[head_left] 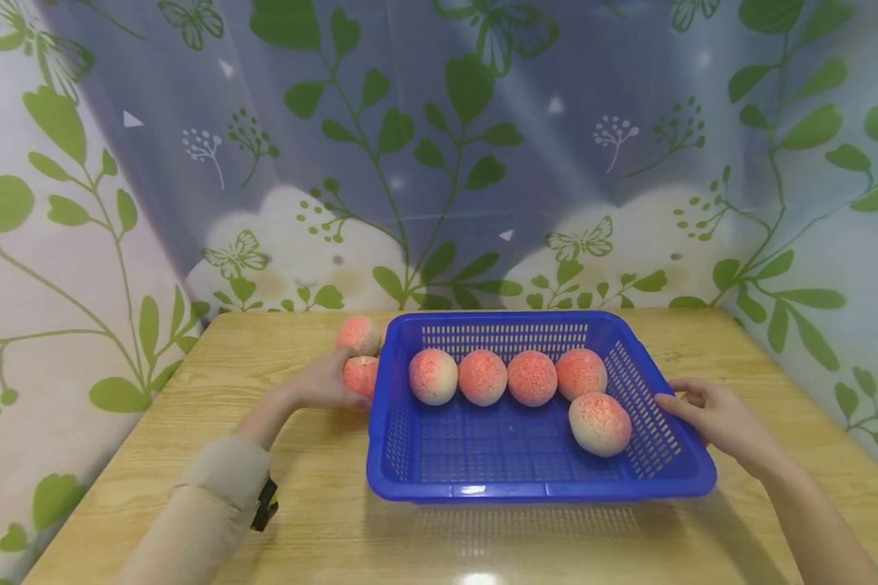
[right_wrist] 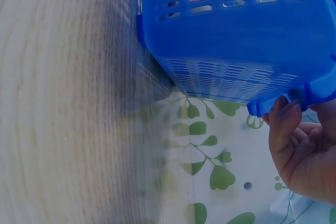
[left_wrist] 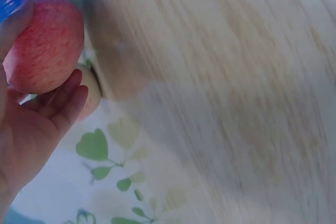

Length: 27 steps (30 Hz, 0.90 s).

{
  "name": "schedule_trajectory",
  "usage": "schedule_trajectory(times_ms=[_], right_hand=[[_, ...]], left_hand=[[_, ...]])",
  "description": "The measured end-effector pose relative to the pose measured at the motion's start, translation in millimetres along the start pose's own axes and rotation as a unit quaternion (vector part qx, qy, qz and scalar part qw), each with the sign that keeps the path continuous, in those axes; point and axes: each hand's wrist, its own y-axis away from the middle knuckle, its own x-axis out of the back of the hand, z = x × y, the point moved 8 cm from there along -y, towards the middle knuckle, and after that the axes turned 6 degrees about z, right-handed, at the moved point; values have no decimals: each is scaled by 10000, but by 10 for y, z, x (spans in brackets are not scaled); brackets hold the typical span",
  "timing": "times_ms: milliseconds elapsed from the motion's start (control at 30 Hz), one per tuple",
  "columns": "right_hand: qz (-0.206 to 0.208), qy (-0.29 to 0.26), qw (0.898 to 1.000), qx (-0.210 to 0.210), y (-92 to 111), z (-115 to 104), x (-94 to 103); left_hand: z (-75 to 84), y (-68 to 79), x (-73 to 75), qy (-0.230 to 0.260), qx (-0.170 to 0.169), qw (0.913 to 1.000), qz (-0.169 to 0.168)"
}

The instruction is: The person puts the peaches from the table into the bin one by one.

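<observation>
My left hand (head_left: 323,382) grips a red, streaked apple (left_wrist: 47,45) just outside the left wall of a blue plastic basket (head_left: 512,491). The thumb lies over one side of the fruit and the fingers curl under the other. Right behind it on the table is a pink-and-cream peach (head_left: 358,335), partly hidden by the fingers in the left wrist view. At the opposite end, my right hand (head_left: 724,422) holds the basket's right rim, fingers hooked under the handle (right_wrist: 283,100). Inside the basket, several peaches (head_left: 483,378) form a row along the back, with another peach (head_left: 600,424) in front at the right.
The wooden table (head_left: 300,504) carries the basket, its back edge meeting a patterned curtain (head_left: 424,162) with green leaves and butterflies. Similar cloth hangs at the left and right sides. A black strap piece (head_left: 265,505) shows at my left sleeve.
</observation>
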Motion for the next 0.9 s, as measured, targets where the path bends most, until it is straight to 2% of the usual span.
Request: schedule_trajectory(times_ms=[100,200,267,400,500,567,733,900], right_hand=[[8,-6,10000,5,-12,7,3],[-4,-41,10000,-9,-16,13,-2],[-4,-53,10000,-22,-15,18,-5],[2,-71,10000,-31,-12,22,-9],[19,-104,9999,-16,-7,26,-4],[22,-135,9999,-10,-4,28,-3],[75,-181,9998,17,2,22,7],[66,-240,9997,0,2,13,-14]], left_hand=[[29,9,114,358,-221,9987,274],[56,17,233,325,-343,9975,519],[60,29,301,94,-254,9977,628],[44,51,384,-25,-6,9979,655],[69,56,434,-68,57,9975,694],[92,60,483,-260,109,9964,798],[245,36,660,-723,166,9908,1132],[510,-33,840,-672,-154,9889,1318]])
